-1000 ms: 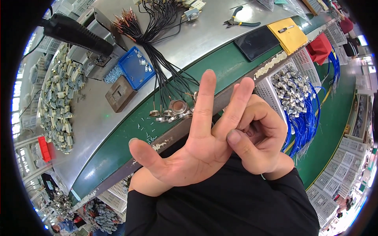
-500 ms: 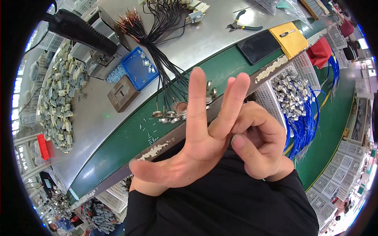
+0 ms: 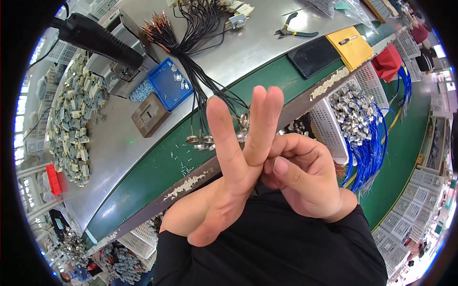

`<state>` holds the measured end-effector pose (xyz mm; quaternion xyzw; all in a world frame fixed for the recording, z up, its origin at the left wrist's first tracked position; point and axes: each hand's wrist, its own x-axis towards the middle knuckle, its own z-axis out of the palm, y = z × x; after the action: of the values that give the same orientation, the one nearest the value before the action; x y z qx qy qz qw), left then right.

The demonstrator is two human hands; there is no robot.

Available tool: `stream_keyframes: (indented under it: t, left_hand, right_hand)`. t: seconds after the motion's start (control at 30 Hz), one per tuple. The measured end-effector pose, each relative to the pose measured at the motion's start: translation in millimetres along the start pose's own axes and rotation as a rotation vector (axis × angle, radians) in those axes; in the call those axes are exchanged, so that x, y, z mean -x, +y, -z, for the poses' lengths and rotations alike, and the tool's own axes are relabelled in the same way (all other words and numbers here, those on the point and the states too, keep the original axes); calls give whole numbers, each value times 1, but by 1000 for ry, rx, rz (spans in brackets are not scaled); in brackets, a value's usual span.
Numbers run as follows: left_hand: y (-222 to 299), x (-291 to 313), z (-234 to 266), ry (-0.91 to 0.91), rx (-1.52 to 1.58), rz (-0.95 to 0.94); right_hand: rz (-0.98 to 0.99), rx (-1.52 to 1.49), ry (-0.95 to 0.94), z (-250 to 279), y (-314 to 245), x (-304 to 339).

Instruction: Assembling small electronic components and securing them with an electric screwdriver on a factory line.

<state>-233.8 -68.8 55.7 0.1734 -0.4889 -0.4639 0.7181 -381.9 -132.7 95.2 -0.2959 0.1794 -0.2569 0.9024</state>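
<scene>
My left hand (image 3: 231, 178) is raised in front of my body, palm toward me, its thumb and several fingers spread apart. Close against its right side, my right hand (image 3: 307, 176) is closed, with the thumb near the curled fingers. Those fingers meet the edge of my left hand around its little finger, which is hidden; whether anything else is between them I cannot make out. Behind the hands, round metal parts (image 3: 192, 139) on black cables (image 3: 195, 86) lie along the green bench mat (image 3: 157, 159). Small loose screws (image 3: 187, 170) are scattered beside them.
A blue tray (image 3: 161, 83) and a brown metal block (image 3: 148, 117) sit by a machine with a black handle-like body (image 3: 100, 40). Connectors (image 3: 76, 114) are heaped at left. Pliers (image 3: 296, 31), a phone (image 3: 313, 56) and a white crate (image 3: 329, 131) with blue wires (image 3: 374, 155) are right.
Both hands have shifted slightly left. My left hand has turned, its thumb swinging down toward my body, and my right hand stays closed against its edge.
</scene>
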Motion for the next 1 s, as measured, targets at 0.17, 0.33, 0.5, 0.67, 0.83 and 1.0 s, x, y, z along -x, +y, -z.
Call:
stream_keyframes:
  t: [0.17,0.33,0.5,0.67,0.83,1.0]
  left_hand:
    - [-14,-1,15,-171,-221,-151]
    - [-15,-3,17,-265,-418,-135]
    - [-19,-6,20,-268,-446,-217]
    - [-23,-7,18,-263,-467,-206]
    - [-23,-6,5,-195,-295,-26]
    - [0,-13,-28,74,-125,195]
  right_hand:
    - [-5,32,61,-5,3,-1]
    - [7,63,119,-7,6,-1]
    - [-2,74,107,-2,9,-2]
    - [109,126,161,-3,20,-5]
    - [504,388,110,7,36,-12]
    - [824,799,71,22,41,-20]
